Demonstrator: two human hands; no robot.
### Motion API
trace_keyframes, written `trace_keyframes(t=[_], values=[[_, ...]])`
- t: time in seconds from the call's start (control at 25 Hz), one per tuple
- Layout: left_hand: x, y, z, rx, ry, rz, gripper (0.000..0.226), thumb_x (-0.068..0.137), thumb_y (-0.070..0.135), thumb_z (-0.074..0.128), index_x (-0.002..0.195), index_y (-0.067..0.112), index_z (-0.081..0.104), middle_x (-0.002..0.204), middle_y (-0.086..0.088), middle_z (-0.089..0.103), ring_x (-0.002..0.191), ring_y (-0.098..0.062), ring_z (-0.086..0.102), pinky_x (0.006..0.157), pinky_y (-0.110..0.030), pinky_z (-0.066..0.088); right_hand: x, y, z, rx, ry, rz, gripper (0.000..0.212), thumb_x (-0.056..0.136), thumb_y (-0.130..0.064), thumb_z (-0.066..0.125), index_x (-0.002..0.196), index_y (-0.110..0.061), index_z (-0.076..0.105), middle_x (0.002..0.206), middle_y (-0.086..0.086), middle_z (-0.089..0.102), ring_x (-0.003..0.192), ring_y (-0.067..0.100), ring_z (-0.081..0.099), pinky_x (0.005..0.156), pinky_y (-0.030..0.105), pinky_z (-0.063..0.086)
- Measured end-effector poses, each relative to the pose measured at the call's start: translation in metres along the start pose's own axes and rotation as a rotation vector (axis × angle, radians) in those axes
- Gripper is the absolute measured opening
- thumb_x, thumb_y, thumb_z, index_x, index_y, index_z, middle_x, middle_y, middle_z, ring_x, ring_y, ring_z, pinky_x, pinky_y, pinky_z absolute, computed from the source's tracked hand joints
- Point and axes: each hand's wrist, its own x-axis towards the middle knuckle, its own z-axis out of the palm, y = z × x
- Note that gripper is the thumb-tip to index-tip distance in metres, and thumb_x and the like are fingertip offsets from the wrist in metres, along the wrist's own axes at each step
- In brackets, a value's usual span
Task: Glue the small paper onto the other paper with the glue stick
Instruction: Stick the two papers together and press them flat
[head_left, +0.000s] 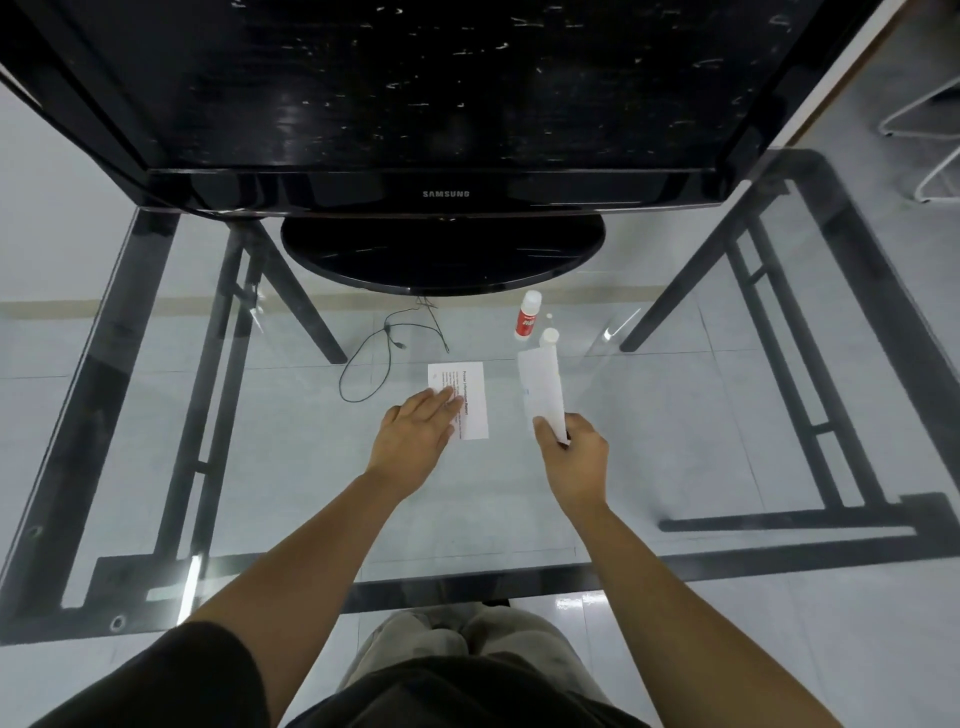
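A printed white paper (474, 397) lies flat on the glass table (675, 415). My left hand (415, 441) rests on its left part with straight fingers. My right hand (574, 457) pinches the lower end of a small blank white paper (541, 389), lifted and tilted to the right of the printed one. The red-and-white glue stick (528, 315) stands upright behind them. Its white cap (549, 337) sits just in front of it, partly behind the small paper.
A large black Samsung monitor (447, 193) on a round base (441, 254) fills the back of the table. A thin black cable (387, 345) loops in front of the base, left of the papers. Black table legs show through the glass.
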Motion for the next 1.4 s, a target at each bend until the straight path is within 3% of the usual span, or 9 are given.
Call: trace_keyframes(t=[0.4,0.52,0.64,0.72,0.8,0.88,1.0,1.2,1.4], values=[[0.004,0.008,-0.007,-0.256,0.137,-0.03,0.043,0.097,0.021,0.042,0.139,0.015,0.038,0.146,-0.003,0.04,0.131,-0.025,0.033,0.104,-0.041,0.032,-0.008,-0.003,-0.006,-0.16,-0.035,-0.321,0.033,0.091,-0.016,0.053,0.124,-0.014,0.056,0.09,-0.005,0.044,0.065,0.003,0.047,0.061,0.0,0.037],[0.007,0.009,-0.023,-0.631,0.246,-0.192,0.031,0.096,0.025,0.047,0.121,0.01,0.059,0.113,-0.008,0.066,0.101,-0.018,0.058,0.09,-0.03,0.046,-0.007,-0.008,0.0,-0.309,-0.096,-0.422,0.04,0.091,-0.012,0.054,0.13,-0.018,0.05,0.093,-0.005,0.041,0.071,0.006,0.043,0.061,-0.002,0.035],[0.011,0.014,-0.046,-1.195,0.1,-0.412,0.026,0.089,0.037,0.056,0.088,0.016,0.072,0.085,0.001,0.073,0.08,-0.011,0.069,0.075,-0.025,0.053,-0.01,-0.021,0.012,-0.172,-0.178,-0.354,0.011,0.093,-0.024,0.052,0.102,-0.018,0.055,0.087,-0.007,0.047,0.082,0.012,0.053,0.055,0.005,0.041],[0.013,0.017,-0.056,-1.329,0.048,-0.466,0.028,0.084,0.04,0.062,0.082,0.014,0.073,0.083,-0.005,0.074,0.081,-0.015,0.07,0.069,-0.02,0.053,-0.009,-0.027,0.025,-0.075,-0.159,-0.311,0.021,0.093,-0.034,0.05,0.077,-0.022,0.044,0.085,-0.003,0.051,0.085,0.018,0.059,0.051,0.013,0.044],[0.015,0.017,-0.062,-1.333,0.051,-0.481,0.028,0.082,0.037,0.067,0.082,0.01,0.074,0.083,-0.009,0.074,0.079,-0.017,0.07,0.067,-0.02,0.053,-0.011,-0.034,0.033,-0.068,-0.178,-0.307,0.025,0.093,-0.037,0.05,0.073,-0.023,0.042,0.083,-0.002,0.051,0.083,0.019,0.058,0.049,0.016,0.042],[0.017,0.014,-0.065,-1.319,0.081,-0.493,0.021,0.082,0.028,0.069,0.083,0.008,0.074,0.084,-0.009,0.074,0.077,-0.017,0.07,0.067,-0.021,0.053,-0.015,-0.036,0.031,-0.291,-0.202,-0.431,0.007,0.092,-0.028,0.054,0.09,-0.022,0.055,0.089,-0.002,0.053,0.085,0.022,0.055,0.059,0.018,0.045],[0.019,0.006,-0.069,-1.258,0.112,-0.495,0.013,0.082,0.021,0.069,0.081,0.008,0.073,0.08,-0.007,0.073,0.068,-0.01,0.068,0.063,-0.017,0.052,-0.016,-0.027,0.03,-0.516,-0.309,-0.664,0.054,0.081,-0.041,0.064,0.129,-0.017,0.052,0.109,0.007,0.05,0.097,0.02,0.047,0.085,0.031,0.041],[0.019,-0.005,-0.069,-1.184,0.067,-0.463,0.011,0.083,0.019,0.068,0.073,0.016,0.072,0.075,0.003,0.072,0.06,-0.001,0.065,0.059,-0.013,0.05,-0.007,-0.031,0.03,0.114,-0.005,-0.31,0.033,0.089,-0.026,0.058,0.121,-0.018,0.057,0.107,-0.002,0.045,0.092,0.008,0.051,0.07,0.001,0.042],[0.013,-0.001,-0.055,-1.184,0.045,-0.488,0.01,0.084,0.021,0.067,0.076,0.016,0.072,0.08,-0.001,0.073,0.065,-0.006,0.065,0.062,-0.014,0.051,0.018,-0.032,0.028,0.164,-0.251,-0.039,0.021,0.089,-0.012,0.058,0.109,-0.019,0.058,0.112,0.005,0.063,0.079,0.003,0.061,0.06,0.004,0.046]])
